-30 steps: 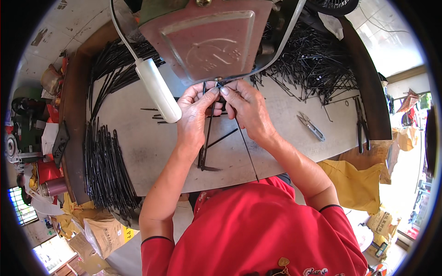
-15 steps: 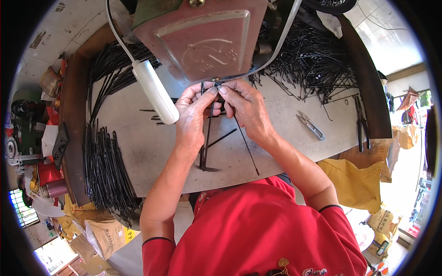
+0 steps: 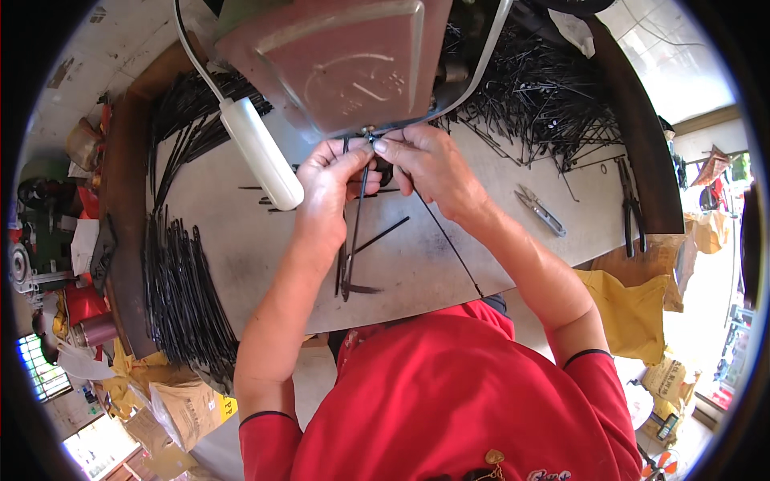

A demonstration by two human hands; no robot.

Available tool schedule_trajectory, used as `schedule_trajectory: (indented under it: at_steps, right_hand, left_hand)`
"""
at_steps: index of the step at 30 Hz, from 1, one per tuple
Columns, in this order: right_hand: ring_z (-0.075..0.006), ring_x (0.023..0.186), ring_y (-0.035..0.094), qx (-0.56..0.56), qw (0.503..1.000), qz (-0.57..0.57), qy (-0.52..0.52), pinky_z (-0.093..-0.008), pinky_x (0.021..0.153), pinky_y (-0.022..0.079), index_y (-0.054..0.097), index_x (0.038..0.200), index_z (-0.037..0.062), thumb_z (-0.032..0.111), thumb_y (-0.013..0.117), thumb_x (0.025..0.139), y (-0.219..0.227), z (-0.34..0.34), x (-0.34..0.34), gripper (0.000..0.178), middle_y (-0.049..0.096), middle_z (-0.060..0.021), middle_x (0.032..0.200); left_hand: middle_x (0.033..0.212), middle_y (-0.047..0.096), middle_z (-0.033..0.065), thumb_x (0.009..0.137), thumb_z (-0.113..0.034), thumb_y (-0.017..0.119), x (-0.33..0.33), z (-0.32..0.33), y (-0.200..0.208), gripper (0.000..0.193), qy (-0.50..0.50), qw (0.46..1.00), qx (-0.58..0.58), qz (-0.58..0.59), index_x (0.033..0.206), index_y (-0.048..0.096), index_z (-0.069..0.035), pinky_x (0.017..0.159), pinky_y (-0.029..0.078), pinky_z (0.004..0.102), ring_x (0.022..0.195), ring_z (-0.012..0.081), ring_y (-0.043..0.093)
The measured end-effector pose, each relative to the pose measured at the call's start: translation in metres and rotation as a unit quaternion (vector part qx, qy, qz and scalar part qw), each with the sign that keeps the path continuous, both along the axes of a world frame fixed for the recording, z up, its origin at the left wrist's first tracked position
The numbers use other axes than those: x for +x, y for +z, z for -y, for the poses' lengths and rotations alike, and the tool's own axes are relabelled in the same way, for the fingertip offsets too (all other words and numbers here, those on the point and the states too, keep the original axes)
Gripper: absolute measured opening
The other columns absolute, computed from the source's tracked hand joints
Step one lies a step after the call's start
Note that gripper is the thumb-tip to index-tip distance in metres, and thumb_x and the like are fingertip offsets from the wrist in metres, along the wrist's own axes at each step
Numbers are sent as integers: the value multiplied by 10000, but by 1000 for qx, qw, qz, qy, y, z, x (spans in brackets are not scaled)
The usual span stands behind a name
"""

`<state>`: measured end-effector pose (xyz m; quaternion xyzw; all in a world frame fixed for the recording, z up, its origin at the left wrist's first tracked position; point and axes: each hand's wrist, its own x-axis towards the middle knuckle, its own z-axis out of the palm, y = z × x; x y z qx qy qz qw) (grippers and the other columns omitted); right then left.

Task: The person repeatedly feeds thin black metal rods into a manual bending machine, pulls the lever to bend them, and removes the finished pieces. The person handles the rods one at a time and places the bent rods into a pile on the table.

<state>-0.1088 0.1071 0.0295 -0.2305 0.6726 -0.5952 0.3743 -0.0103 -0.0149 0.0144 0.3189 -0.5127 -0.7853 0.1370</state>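
Below the lower edge of a pinkish-brown metal machine (image 3: 345, 76), my two hands meet with fingertips almost touching. My left hand (image 3: 322, 188) is closed, pinching a long narrow black strip (image 3: 360, 212) that trails toward me across the table. Between the thumb and fingers of my right hand (image 3: 441, 172), also closed, is a thin black cord (image 3: 449, 243) that slants to the table's near edge. The strip and cord ends come together at the fingertips under the machine; small dark parts there are too hidden to make out. A short black strip (image 3: 383, 234) lies beneath the hands.
A white tubular lamp (image 3: 261, 152) hangs beside my left hand. Bundled black strips (image 3: 180, 289) lie at the left, with a tangled heap of thin black pieces (image 3: 545, 104) at the far right. Thread snips (image 3: 541, 212) and long-handled pliers (image 3: 630, 208) rest on the right.
The near end of the thin cord has swung to the right. Both hands have shifted slightly up and left in the picture, as has the whole scene; their pinch holds.
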Motion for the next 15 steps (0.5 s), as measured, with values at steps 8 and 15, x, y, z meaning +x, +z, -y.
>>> schedule_trajectory:
  at_steps: [8,15]
  right_hand:
    - [-66,471,481,-24,997,74,-21,-225,378,339,583,1037,9,242,536,937,-11,-27,24,258,591,-41,656]
    - [-40,427,423,-17,998,60,-8,-191,357,279,588,1080,15,273,534,949,-10,-25,17,295,552,-32,596]
  left_hand:
    - [822,631,68,881,-159,643,22,-33,-8,156,0,998,20,-62,935,539,-56,654,463,246,694,131,589]
    - [851,638,39,884,-157,643,21,-29,-10,190,59,993,39,-91,1025,597,-37,663,461,234,731,101,579]
